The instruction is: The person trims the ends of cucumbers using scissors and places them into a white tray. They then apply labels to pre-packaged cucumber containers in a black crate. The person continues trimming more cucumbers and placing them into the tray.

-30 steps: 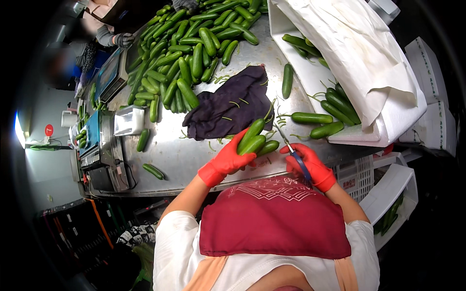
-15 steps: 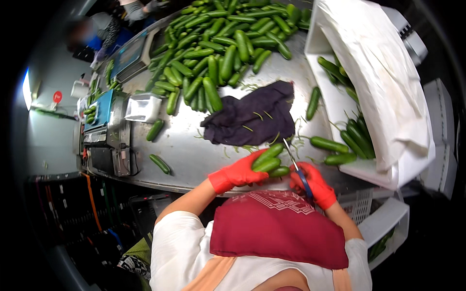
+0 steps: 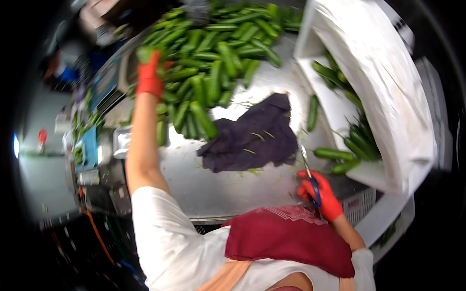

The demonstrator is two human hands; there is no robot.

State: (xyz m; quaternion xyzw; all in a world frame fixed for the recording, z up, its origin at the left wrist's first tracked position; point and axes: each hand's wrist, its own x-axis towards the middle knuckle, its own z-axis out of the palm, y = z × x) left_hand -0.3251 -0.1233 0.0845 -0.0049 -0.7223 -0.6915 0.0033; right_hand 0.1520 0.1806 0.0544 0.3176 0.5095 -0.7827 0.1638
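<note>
My left hand (image 3: 151, 80), in a red glove, is stretched out to the far left edge of a heap of green cucumbers (image 3: 213, 82). Motion blurs its fingers, but they look closed around blurred green cucumbers (image 3: 146, 53). In the lower right, my right hand (image 3: 321, 194), also red-gloved, grips scissors (image 3: 313, 186) with blue handles and blades pointing away from me. Between the hands a dark cloth (image 3: 252, 136) lies crumpled on the metal table (image 3: 194, 194), with thin green trimmings on it.
A white box (image 3: 315, 92) with a white sheet (image 3: 383, 82) over it stands at right, cucumbers inside. One loose cucumber (image 3: 313, 112) lies beside it. A clear plastic tub (image 3: 121, 141) and a blue-topped scale (image 3: 88, 145) are at left. Another person is at the far left.
My left hand has swung from near my body to the far left of the heap, taking its cucumbers along. The right hand with the scissors shifted slightly right and nearer me.
</note>
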